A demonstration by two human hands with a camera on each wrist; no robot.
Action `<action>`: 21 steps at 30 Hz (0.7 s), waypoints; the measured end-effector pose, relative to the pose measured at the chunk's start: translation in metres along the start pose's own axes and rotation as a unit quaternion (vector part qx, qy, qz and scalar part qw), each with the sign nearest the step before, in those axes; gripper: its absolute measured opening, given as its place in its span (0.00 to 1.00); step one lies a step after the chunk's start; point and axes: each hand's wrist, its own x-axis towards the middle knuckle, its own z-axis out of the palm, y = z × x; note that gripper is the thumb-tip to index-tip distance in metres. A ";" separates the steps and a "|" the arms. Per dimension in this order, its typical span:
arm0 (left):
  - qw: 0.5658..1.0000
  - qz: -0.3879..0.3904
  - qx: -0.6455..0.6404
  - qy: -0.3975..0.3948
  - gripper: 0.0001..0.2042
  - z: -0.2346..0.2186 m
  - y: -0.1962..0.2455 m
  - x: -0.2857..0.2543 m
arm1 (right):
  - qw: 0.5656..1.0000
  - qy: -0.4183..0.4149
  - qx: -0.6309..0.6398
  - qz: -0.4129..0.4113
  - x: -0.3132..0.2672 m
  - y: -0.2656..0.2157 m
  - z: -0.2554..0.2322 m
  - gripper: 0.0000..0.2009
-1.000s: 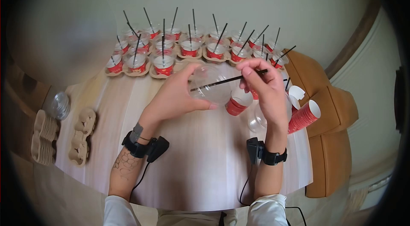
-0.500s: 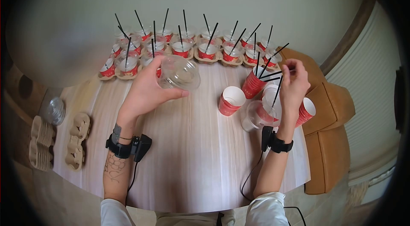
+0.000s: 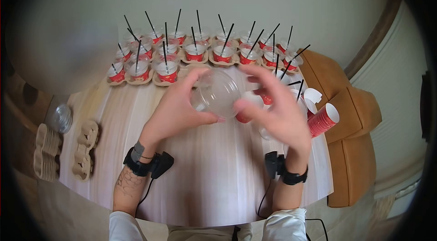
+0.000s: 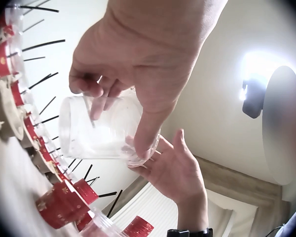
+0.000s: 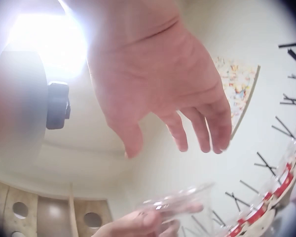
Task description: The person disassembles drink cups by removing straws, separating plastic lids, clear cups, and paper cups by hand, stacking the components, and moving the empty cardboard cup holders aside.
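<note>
A clear plastic cup (image 3: 221,93) is gripped in my left hand (image 3: 175,104), thumb below and fingers round its far side, raised over the table and tipped with its wide rim towards the right. My right hand (image 3: 277,113) is beside that rim, blurred, with thumb and fingers spread and nothing between them. In the right wrist view, the right fingers (image 5: 177,136) hang loosely, apart from the cup. Behind the right hand stands a red paper cup (image 3: 243,117), partly hidden, and black straws (image 3: 285,70) rise from another red cup.
Rows of red cups with clear tops and black straws (image 3: 195,52) sit in cardboard carriers along the back. A red cup stack (image 3: 324,119) leans at the right. At the left are stacked carriers (image 3: 45,152), a single carrier (image 3: 85,150) and stacked clear plastic pieces (image 3: 63,118).
My right hand held a black straw at the clear cup, moved right to the straw-filled red cup, and is now back beside the clear cup without a straw. My left hand keeps its hold.
</note>
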 end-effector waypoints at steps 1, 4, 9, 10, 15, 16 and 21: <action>1.000 0.010 0.000 0.001 0.43 0.003 0.001 -0.001 | 0.999 -0.020 -0.027 -0.021 0.000 -0.004 0.011 0.36; 0.999 0.009 0.050 -0.013 0.41 0.010 0.001 -0.003 | 0.996 -0.043 -0.062 -0.042 0.000 -0.008 0.034 0.41; 0.993 0.041 0.110 -0.029 0.37 0.008 0.010 -0.006 | 0.993 -0.107 -0.052 0.015 -0.002 -0.014 0.023 0.44; 0.993 0.036 0.108 -0.042 0.36 0.008 0.011 -0.006 | 0.994 -0.098 -0.049 -0.016 -0.004 -0.007 0.025 0.44; 0.993 0.051 0.088 -0.065 0.36 0.012 0.010 -0.007 | 0.990 -0.136 -0.036 -0.008 -0.007 -0.012 0.008 0.45; 0.993 0.059 0.078 -0.071 0.36 0.014 0.009 -0.007 | 0.987 -0.155 -0.040 0.011 -0.008 -0.013 0.003 0.46; 0.985 0.107 0.062 -0.117 0.40 0.018 0.010 -0.010 | 0.983 -0.184 -0.009 -0.025 -0.025 -0.008 -0.034 0.44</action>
